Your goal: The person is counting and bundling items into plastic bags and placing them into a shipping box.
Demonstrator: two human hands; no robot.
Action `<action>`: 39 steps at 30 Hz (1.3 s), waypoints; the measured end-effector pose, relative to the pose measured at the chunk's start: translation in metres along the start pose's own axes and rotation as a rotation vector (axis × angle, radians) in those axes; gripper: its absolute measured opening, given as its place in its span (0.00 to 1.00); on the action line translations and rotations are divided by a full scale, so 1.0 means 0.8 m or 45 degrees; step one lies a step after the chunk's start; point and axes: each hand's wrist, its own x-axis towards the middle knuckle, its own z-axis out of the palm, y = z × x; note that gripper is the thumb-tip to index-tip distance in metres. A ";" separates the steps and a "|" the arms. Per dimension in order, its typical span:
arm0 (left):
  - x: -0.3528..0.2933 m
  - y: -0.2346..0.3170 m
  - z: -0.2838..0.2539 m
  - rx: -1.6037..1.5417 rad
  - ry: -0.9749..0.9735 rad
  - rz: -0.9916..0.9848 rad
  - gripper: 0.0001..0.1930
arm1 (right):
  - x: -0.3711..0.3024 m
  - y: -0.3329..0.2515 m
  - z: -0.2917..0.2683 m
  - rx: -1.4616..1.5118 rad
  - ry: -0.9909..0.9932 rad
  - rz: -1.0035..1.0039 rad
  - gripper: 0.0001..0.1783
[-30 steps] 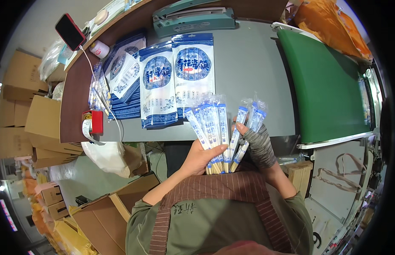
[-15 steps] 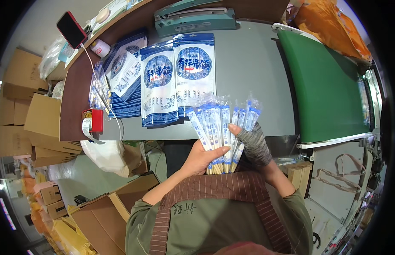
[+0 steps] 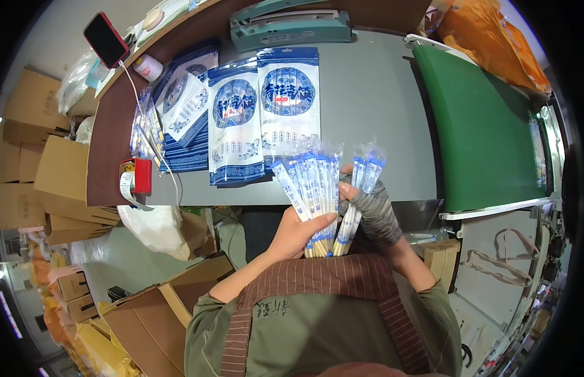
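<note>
In front of my apron, my left hand [image 3: 293, 235] grips a fanned bundle of chopsticks in clear, blue-printed wrappers [image 3: 313, 195], thumb across the front. My right hand [image 3: 375, 212], in a grey fingerless covering, holds a few more wrapped chopsticks [image 3: 349, 225] just to the right of that bundle, with a gap between the two groups at the top. Beyond my hands, two blue-and-white printed pouches [image 3: 234, 141] lie side by side on the grey table. More such pouches [image 3: 185, 154] are piled to their left, next to loose wrapped sticks [image 3: 141, 135].
A teal heat sealer [image 3: 292, 32] stands at the table's back. To the right is a green conveyor belt [image 3: 487, 125]. A phone [image 3: 106, 40] on a white cable and a red tape dispenser [image 3: 142, 175] are at the left; open cardboard boxes [image 3: 155, 320] stand below.
A few sticks at the right of the fan have come apart from the bundle, held by my right hand. My left hand has barely moved.
</note>
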 end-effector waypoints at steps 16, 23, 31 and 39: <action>0.000 -0.002 -0.006 -0.053 0.073 -0.026 0.18 | -0.009 -0.021 0.010 0.054 -0.041 0.039 0.20; 0.000 -0.003 -0.006 -0.059 0.085 -0.015 0.16 | -0.008 -0.024 0.016 0.033 -0.069 0.024 0.16; -0.001 -0.005 -0.007 -0.008 0.065 0.002 0.16 | -0.008 -0.016 0.010 0.149 0.024 0.095 0.15; -0.005 -0.002 -0.002 -0.015 0.115 -0.006 0.15 | -0.009 -0.016 0.011 0.082 0.030 0.082 0.17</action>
